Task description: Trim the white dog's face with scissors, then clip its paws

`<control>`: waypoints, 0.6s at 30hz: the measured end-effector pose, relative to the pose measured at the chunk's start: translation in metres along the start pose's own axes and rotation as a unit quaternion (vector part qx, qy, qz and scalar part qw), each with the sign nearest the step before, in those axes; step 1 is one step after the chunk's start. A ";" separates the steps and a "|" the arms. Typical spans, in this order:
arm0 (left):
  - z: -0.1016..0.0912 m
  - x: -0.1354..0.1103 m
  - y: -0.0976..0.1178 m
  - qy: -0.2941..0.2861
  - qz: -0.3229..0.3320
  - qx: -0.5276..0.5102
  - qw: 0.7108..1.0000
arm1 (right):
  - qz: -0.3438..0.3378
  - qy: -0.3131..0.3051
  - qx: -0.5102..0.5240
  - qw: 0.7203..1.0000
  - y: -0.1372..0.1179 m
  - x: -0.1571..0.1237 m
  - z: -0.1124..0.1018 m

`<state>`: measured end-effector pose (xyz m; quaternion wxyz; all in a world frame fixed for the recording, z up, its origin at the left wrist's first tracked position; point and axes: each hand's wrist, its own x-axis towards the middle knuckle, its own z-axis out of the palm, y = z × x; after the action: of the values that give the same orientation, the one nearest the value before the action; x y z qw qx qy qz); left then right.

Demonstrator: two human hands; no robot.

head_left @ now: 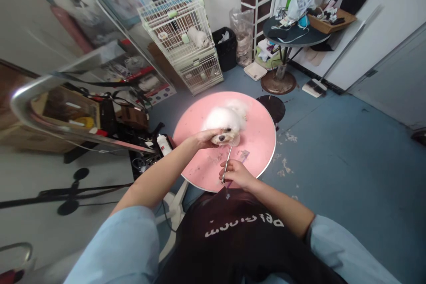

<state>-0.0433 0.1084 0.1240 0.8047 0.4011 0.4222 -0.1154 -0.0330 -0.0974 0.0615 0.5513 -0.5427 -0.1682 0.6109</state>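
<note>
A fluffy white dog (222, 120) is on the round pink table (193, 173), its face toward me. My left hand (209, 137) is closed on the side of its head, by the muzzle, with the fingertips partly hidden against the fur. In my right hand (238, 174) is a pair of scissors (228, 159), the fingers at its handle rings. The blades point up to the fur at the side of the dog's muzzle; whether they touch it I cannot tell. A purple comb (245, 156) lies on the table amid loose fur clippings, just beyond my right hand.
A white bottle (164, 145) stands at the table's left edge, beside a dark shelf of tools. Farther back are a wire cage (181, 31) with a white animal inside, a black bin (225, 49) and a cluttered dark round table (296, 35). Fur clippings (285, 166) litter the blue floor.
</note>
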 end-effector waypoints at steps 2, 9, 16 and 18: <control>-0.005 -0.002 -0.004 0.013 0.017 -0.020 1.000 | -0.015 0.024 -0.073 0.997 0.014 0.010 -0.006; -0.014 0.006 -0.075 0.145 0.023 -0.268 0.952 | 0.029 0.098 -0.379 0.920 0.064 0.015 -0.050; 0.045 0.067 -0.071 0.032 0.095 -0.391 0.915 | 0.039 -0.013 -0.683 0.729 0.062 0.059 -0.067; 0.052 0.074 -0.061 0.018 0.121 -0.419 0.900 | 0.041 -0.052 -0.739 0.671 0.052 0.076 -0.073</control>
<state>0.0012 0.0414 0.0502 0.8983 0.0769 0.3941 0.1782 0.0182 -0.0781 -0.0420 -0.0654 -0.7467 -0.5702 0.3363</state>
